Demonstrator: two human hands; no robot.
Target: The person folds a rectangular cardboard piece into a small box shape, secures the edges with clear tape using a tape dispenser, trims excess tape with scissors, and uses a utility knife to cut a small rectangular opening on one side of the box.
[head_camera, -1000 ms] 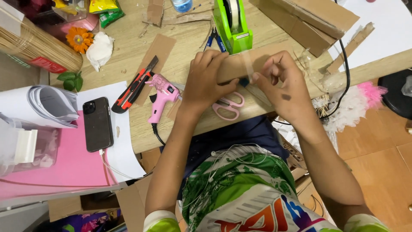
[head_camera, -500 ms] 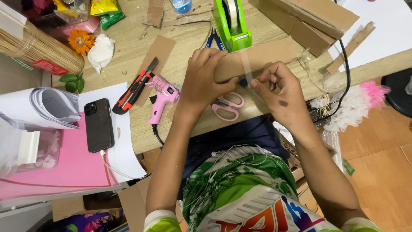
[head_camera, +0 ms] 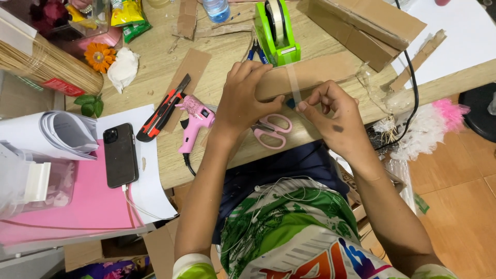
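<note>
My left hand point(head_camera: 247, 98) presses down on a long strip of brown cardboard point(head_camera: 315, 72) lying across the wooden table point(head_camera: 227, 46). My right hand point(head_camera: 333, 116) pinches the end of a strip of clear tape point(head_camera: 294, 85). The tape runs from the green tape dispenser point(head_camera: 278, 31) over the cardboard to my fingers. Pink-handled scissors point(head_camera: 273, 129) lie just under my hands, partly hidden by my left wrist.
A pink glue gun point(head_camera: 194, 121) and a red and black utility knife point(head_camera: 164, 108) lie left of my hands. A black phone point(head_camera: 120, 154) rests on white and pink sheets. Cardboard pieces point(head_camera: 361, 26), a bottle point(head_camera: 216, 9) and an orange flower point(head_camera: 99, 56) sit farther back.
My right hand has drawn the tape down and nearer to me, over the cardboard. My left hand has stayed on the cardboard.
</note>
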